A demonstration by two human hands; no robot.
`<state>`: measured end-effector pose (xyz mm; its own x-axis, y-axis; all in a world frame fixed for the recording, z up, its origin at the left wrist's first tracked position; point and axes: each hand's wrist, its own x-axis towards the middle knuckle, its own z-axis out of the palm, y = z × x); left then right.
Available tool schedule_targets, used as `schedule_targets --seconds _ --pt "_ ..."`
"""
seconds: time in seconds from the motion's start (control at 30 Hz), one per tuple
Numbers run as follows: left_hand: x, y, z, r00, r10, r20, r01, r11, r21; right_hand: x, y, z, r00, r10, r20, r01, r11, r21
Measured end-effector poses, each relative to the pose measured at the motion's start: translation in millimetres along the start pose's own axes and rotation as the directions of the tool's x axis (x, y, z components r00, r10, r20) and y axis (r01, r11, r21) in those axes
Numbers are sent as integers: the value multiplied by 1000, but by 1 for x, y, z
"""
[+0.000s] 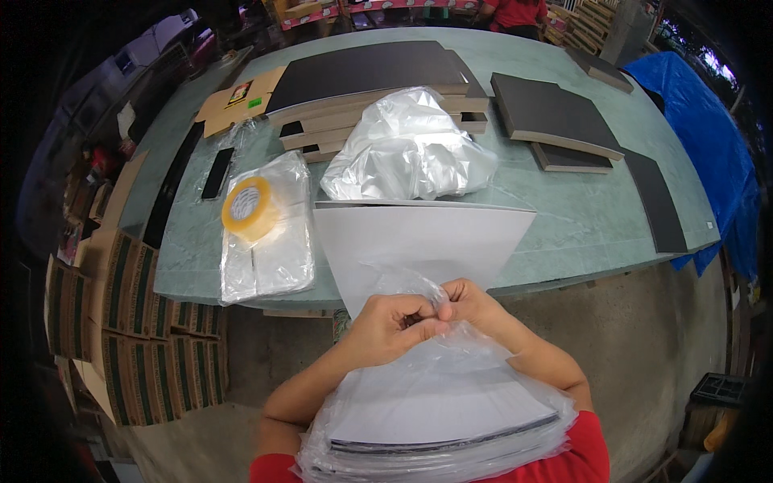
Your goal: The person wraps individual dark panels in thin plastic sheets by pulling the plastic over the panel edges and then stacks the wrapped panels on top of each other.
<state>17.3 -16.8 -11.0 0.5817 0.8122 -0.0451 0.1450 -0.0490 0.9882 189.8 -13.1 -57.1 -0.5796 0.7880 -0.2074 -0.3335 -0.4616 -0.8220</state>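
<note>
Both my hands are closed on a thin clear plastic bag (pixel 435 283), its film bunched between the fingers. My left hand (pixel 393 326) and my right hand (pixel 477 312) meet at the fingertips. Close against my body, below the hands, lies a stack of white-faced sheets (pixel 439 406) wrapped in clear plastic, with dark edges showing. Just beyond my hands a white board (pixel 423 241) reaches the table's near edge; its lower part is partly hidden by my hands and the film. Behind it sits a crumpled heap of clear plastic bags (pixel 407 153).
On the green table (pixel 580 217), a yellowish tape roll (pixel 248 208) rests on flat plastic bags (pixel 270 270), near a black phone (pixel 217 173). Dark boards (pixel 362 72) are stacked behind; more (pixel 555 113) lie right. Cartons (pixel 153 346) stand left, a blue tarp (pixel 692 121) right. Another person (pixel 515 14) is beyond.
</note>
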Motion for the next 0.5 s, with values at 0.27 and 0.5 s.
schedule_targets --seconds 0.27,0.5 --pt "-33 -28 -93 622 280 -731 215 837 504 -33 -16 -15 999 -30 25 32 998 -60" --pt "-19 4 9 977 -13 213 -78 906 415 -31 -63 43 763 -646 17 575 667 -474"
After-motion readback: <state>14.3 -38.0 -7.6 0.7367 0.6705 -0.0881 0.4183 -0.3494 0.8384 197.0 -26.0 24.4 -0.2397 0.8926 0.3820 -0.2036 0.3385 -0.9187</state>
